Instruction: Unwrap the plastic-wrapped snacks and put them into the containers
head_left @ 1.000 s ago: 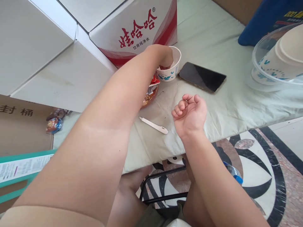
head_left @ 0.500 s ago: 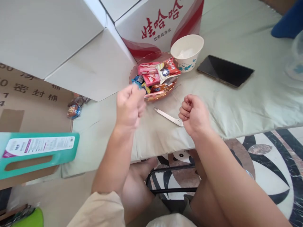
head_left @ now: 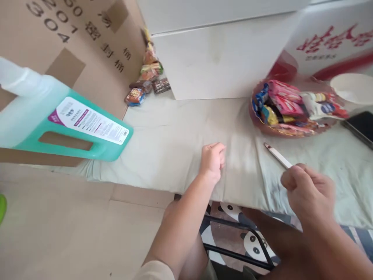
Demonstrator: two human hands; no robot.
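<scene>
My left hand (head_left: 213, 159) is closed in a fist at the front part of the cloth-covered table, with nothing showing in it. My right hand (head_left: 310, 192) is also a fist, held farther right near the table edge. A slim white stick-like tool (head_left: 277, 155) with a dark tip lies on the cloth, its near end hidden behind my right hand; whether they touch I cannot tell. Beyond it sits a clear pinkish bowl (head_left: 262, 126) of wrapped snacks (head_left: 287, 99).
Left stands a jug of green liquid (head_left: 116, 149) against a cardboard box (head_left: 87, 50). Several wrapped snacks (head_left: 135, 96) lie between that box and a white carton (head_left: 221, 62). At the right are a paper cup (head_left: 351, 87), a dark phone (head_left: 363, 126) and a red-and-white box (head_left: 320, 58).
The view has swung left, bringing the green jug and cardboard box further in. Both hands remain fists, and my right one now overlaps the end of the white tool in view.
</scene>
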